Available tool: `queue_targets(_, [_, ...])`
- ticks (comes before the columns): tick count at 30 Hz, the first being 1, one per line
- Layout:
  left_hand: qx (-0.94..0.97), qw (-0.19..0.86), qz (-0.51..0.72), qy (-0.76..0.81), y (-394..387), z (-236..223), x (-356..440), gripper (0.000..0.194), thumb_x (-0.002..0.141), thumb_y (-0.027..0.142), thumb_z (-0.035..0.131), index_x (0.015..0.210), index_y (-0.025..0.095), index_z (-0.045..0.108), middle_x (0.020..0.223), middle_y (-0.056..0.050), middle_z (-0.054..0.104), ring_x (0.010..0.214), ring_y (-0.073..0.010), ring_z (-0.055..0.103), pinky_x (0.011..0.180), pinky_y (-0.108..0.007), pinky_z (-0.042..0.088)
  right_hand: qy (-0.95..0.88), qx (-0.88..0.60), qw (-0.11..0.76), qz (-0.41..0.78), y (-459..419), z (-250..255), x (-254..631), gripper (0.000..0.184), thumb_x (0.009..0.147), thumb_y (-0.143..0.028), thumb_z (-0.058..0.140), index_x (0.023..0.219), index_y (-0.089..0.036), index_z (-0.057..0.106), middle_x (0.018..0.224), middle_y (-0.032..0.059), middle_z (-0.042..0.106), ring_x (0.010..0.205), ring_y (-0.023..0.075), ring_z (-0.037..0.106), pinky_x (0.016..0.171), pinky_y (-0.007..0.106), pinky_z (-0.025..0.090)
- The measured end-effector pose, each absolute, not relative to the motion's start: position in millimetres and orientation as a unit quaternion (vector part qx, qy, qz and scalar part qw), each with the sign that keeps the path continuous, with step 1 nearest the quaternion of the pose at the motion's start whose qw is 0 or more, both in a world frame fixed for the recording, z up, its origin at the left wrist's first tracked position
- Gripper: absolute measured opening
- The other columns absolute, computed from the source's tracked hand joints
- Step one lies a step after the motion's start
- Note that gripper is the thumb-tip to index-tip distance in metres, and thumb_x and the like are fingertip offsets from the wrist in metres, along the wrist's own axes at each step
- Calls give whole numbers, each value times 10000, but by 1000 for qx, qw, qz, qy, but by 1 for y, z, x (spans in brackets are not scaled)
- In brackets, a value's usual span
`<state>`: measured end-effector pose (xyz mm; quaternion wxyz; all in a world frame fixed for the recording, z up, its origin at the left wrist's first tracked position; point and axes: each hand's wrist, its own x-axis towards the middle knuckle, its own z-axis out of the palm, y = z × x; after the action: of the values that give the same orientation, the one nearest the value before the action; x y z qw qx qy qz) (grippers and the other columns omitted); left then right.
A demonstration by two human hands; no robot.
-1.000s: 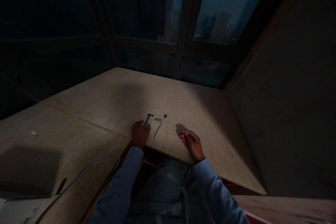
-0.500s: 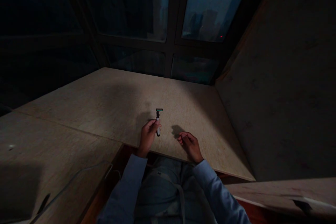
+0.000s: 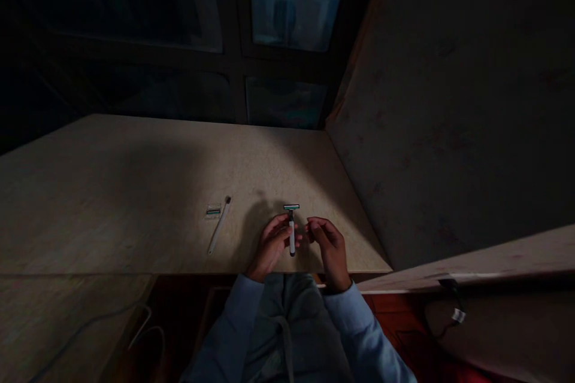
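Beige, stone-patterned worktop lies under a dim light, and its left part holds what I am not handling. A small clear case with a dark, teal-striped piece inside rests near the front edge. Just right of it lies a white toothbrush, slanting, its dark-bristled end toward the far edge and its tail toward the front one.

Next comes my left hand, and with it the change: a second ago the razor lay on the surface to the left of that case; now I have it up and carried across to the right, past the toothbrush. My thumb presses the pale handle against the fingers behind, a firm pinch, I judge. The razor stands nearly upright in view, head away from me, above the worktop close to its front edge.

Rightmost is my right hand, short of the worktop's front right corner. Its fingers are curled in, tips close to the handle — whether they pinch anything, or touch the razor, I cannot tell.

For the work, I take this to mean the razor alone is in play — between both hands, within easy reach of either — while the case and toothbrush are left lying.
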<state>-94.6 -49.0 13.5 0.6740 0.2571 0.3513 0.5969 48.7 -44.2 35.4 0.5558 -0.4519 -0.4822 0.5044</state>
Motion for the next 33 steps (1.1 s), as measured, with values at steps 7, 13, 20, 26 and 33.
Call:
queue_targets(7, [262, 689, 565, 371, -34, -2, -90, 315, 604, 227, 716, 873, 159, 567, 645, 38, 539, 481, -60, 445, 459, -210, 308, -515, -501, 535, 444, -28, 30, 34, 353, 793, -390, 695, 1079, -192, 640, 928, 53, 679, 792, 186, 626, 685, 296, 502])
queue_targets(13, [277, 666, 579, 379, -33, -5, -90, 263, 662, 224, 693, 885, 166, 564, 679, 14, 583, 538, -85, 470, 497, -218, 319, -498, -515, 527, 458, -32, 31, 19, 423, 770, -394, 736, 1127, -186, 643, 903, 54, 692, 748, 186, 638, 651, 297, 519])
queue_targets(20, [315, 638, 580, 395, -32, -14, -90, 276, 725, 335, 733, 907, 176, 600, 785, -8, 617, 677, -112, 558, 600, -224, 393, -477, -516, 530, 474, -34, 34, 22, 474, 771, -450, 726, 1135, -152, 667, 844, 56, 701, 744, 192, 650, 669, 303, 525])
queue_targets(26, [308, 646, 581, 389, -32, -11, -90, 421, 772, 551, 710, 858, 164, 570, 711, 8, 559, 589, -85, 489, 532, -211, 355, -470, -509, 544, 473, -35, 35, 26, 437, 756, -454, 722, 1058, -141, 679, 868, 64, 695, 788, 199, 644, 664, 289, 517])
queue_targets(33, [293, 695, 545, 367, -33, -10, -89, 529, 669, 604, 776, 844, 159, 550, 637, 31, 518, 493, -59, 430, 454, -196, 322, -468, -466, 542, 519, -35, 38, 34, 391, 714, -418, 774, 988, -152, 688, 891, 54, 680, 793, 181, 628, 716, 289, 507])
